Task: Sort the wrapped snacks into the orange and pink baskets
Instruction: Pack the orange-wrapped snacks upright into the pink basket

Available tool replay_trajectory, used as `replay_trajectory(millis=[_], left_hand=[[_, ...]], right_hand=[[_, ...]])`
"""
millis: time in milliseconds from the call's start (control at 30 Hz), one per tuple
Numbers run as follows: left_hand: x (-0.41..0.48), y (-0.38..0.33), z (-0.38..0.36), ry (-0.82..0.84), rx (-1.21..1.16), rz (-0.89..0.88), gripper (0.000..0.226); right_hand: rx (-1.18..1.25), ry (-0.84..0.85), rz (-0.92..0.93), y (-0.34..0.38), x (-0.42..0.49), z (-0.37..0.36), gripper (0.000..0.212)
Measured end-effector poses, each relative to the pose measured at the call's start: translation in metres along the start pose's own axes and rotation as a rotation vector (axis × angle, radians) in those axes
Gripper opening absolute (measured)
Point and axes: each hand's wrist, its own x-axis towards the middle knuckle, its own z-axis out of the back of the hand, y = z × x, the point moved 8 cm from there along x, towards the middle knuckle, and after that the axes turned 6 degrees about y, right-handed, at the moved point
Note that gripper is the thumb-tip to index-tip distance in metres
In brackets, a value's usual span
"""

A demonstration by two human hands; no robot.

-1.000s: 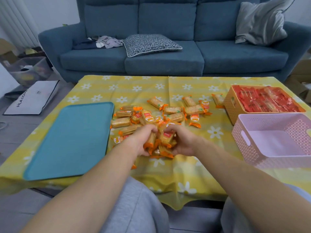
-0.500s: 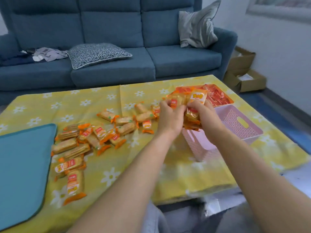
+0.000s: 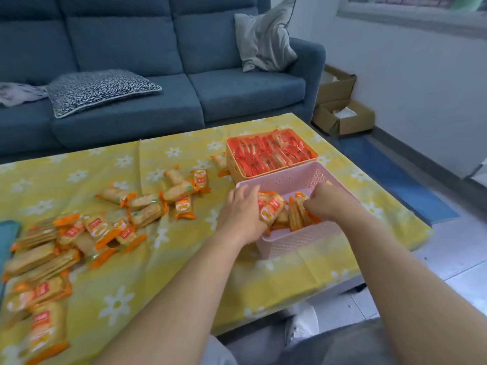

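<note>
Left hand: fingers are curled round the left side of a bundle of orange-wrapped snacks, at the near left corner of the pink basket.
Right hand: fingers are curled onto the right side of the same bundle, inside the basket walls.
Bundle: clamped between both hands within the pink basket; several packs are stood on edge; whether the basket floor is touched cannot be told.
Orange basket: set just behind the pink one and filled with red-wrapped snacks.
Loose snacks: scattered over the yellow flowered tablecloth, left of both baskets.
Teal tray: only an edge is seen, far left.
Sofa: placed behind the table.
</note>
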Motion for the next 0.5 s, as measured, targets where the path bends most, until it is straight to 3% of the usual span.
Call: replay_trajectory(millis=[100, 167, 267, 333, 500], left_hand=[[-0.006, 0.022, 0.013, 0.003, -0.07, 0.06, 0.085], [-0.01, 0.038, 0.019, 0.031, -0.126, 0.083, 0.078], [-0.02, 0.05, 0.025, 0.068, -0.183, 0.091, 0.067], [-0.026, 0.052, 0.028, 0.081, -0.177, 0.078, 0.061], [-0.031, 0.056, 0.028, 0.075, -0.199, 0.014, 0.066]], right_hand=[[0.0, -0.15, 0.088, 0.022, -0.01, 0.017, 0.018], [0.103, -0.182, 0.224, 0.048, -0.017, 0.017, 0.023], [0.029, 0.029, 0.362, 0.093, -0.022, -0.022, 0.053], [-0.113, 0.116, 0.333, 0.108, -0.021, -0.05, 0.069], [-0.178, 0.043, 0.338, 0.125, -0.015, -0.042, 0.035]])
